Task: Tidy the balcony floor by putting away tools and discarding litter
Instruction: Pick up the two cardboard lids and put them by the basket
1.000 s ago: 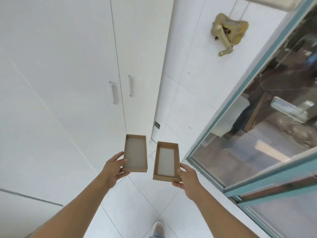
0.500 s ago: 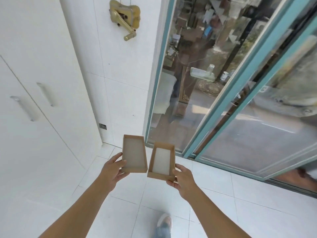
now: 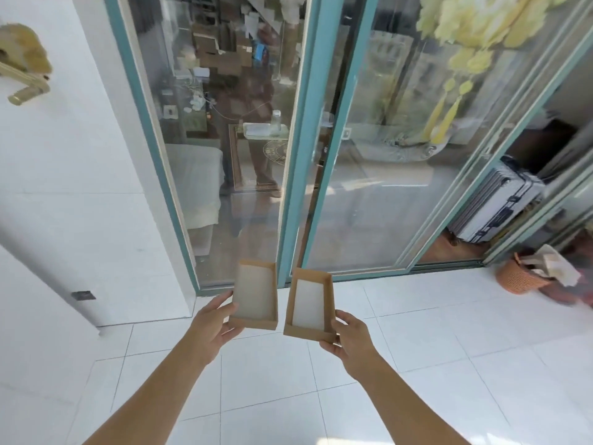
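Trays of brown card, shallow and open-topped, are being held side by side in the air above the floor's far edge, not touching. The left tray (image 3: 255, 297) is sitting in the left hand (image 3: 210, 326), whose fingers (image 3: 221, 303) are grasping its near left corner. The right tray (image 3: 309, 305) is being gripped at its near right corner by the right hand (image 3: 351, 335).

White tiles are covering the floor (image 3: 449, 348), which is running up to teal-framed glass doors (image 3: 290, 187). A white wall (image 3: 80, 187) on the left is carrying a brass crank (image 3: 25, 78). A grey suitcase (image 3: 500, 203) is standing behind the glass. An orange basket (image 3: 516, 279) is sitting at the floor's far right edge. A small dark plate (image 3: 83, 295) low on the wall is showing too blurred to read.
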The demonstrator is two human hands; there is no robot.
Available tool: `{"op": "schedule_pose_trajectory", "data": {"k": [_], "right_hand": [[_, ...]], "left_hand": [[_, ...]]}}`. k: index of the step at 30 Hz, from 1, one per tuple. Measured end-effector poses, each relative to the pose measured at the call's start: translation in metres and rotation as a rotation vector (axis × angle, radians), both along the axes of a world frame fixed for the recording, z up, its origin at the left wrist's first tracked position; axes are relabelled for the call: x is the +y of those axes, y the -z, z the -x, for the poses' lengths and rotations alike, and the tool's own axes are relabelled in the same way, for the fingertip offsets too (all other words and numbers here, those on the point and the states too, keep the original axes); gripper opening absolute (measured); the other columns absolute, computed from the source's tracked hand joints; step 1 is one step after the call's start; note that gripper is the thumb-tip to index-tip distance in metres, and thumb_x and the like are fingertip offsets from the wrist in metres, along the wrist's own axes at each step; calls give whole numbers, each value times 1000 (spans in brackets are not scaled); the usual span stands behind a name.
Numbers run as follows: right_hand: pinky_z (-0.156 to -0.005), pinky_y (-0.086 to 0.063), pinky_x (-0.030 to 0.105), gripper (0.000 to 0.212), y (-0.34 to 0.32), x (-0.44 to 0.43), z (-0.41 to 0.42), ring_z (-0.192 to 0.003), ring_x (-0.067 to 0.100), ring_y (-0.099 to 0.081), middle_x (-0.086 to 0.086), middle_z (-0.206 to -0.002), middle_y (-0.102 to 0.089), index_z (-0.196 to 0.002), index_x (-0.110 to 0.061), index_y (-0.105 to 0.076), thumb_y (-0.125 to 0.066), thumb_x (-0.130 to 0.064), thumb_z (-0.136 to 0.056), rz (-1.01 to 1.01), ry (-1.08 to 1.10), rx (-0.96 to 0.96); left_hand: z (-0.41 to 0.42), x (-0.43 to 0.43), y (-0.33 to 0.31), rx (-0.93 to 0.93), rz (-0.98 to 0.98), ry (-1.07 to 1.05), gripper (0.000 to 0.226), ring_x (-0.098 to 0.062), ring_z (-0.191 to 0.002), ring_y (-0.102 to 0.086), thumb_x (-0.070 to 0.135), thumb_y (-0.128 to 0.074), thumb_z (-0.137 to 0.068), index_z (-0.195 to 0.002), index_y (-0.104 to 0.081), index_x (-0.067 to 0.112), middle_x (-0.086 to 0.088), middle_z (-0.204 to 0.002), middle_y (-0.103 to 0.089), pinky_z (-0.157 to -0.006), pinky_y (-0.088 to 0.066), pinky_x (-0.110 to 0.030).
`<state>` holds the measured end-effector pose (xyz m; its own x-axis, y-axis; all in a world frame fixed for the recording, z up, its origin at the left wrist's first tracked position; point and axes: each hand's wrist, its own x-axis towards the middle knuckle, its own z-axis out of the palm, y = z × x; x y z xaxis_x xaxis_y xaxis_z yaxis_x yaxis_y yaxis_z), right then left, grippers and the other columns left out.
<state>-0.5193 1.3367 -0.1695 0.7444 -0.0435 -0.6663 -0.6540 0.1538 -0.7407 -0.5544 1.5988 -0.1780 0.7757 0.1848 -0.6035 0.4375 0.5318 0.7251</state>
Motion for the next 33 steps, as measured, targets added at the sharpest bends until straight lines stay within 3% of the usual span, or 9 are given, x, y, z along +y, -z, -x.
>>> {"op": "schedule_pose_trajectory", "data": {"k": [6,13,18,23,30,33], "right_hand": [[-55,-53,32,30,-3,-101,-16,-72,28,-61,16,-97,-64,-124,-6,-53,-45,0,-95,-23,145,-18],[-59,-53,35,31,-8,-221,-40,-70,27,-60,14,-90,-63,-125,-5,-52,-45,1,-95,-28,284,-33],[-60,-54,34,33,-12,-305,-51,-72,26,-60,15,-94,-62,-128,-4,-49,-44,0,-95,-10,383,-49],[-59,-53,33,31,-18,-371,-49,-69,25,-58,14,-88,-61,-124,-2,-52,-43,1,-95,6,479,-90],[-62,-55,35,24,-8,-429,-50,-69,27,-56,15,-84,-59,-114,-4,-56,-43,2,-95,9,638,-67],[-65,-56,37,23,-4,-445,-61,-71,27,-59,15,-86,-61,-111,-6,-57,-43,3,-95,6,691,-49]], "left_hand": [[-57,-100,-1,1,15,144,40,-29,-95,-65,7,-58,-92,-128,-57,25,-4,-107,-68,-82,-51,-36],[-118,-222,-1,11,29,285,43,-30,-102,-65,11,-63,-90,-130,-55,24,-6,-122,-65,-81,-52,-36],[-156,-320,-1,1,44,381,39,-26,-95,-64,8,-58,-92,-128,-53,24,-3,-105,-67,-81,-50,-36],[-181,-403,0,23,62,470,36,-20,-84,-63,8,-56,-93,-126,-55,24,-3,-99,-65,-70,-52,-33],[-216,-479,13,67,91,615,44,-24,-89,-66,10,-60,-92,-134,-53,21,-8,-112,-66,-79,-54,-37],[-238,-503,19,67,86,684,44,-21,-86,-67,10,-61,-91,-133,-54,20,-9,-116,-66,-74,-56,-34]]}}
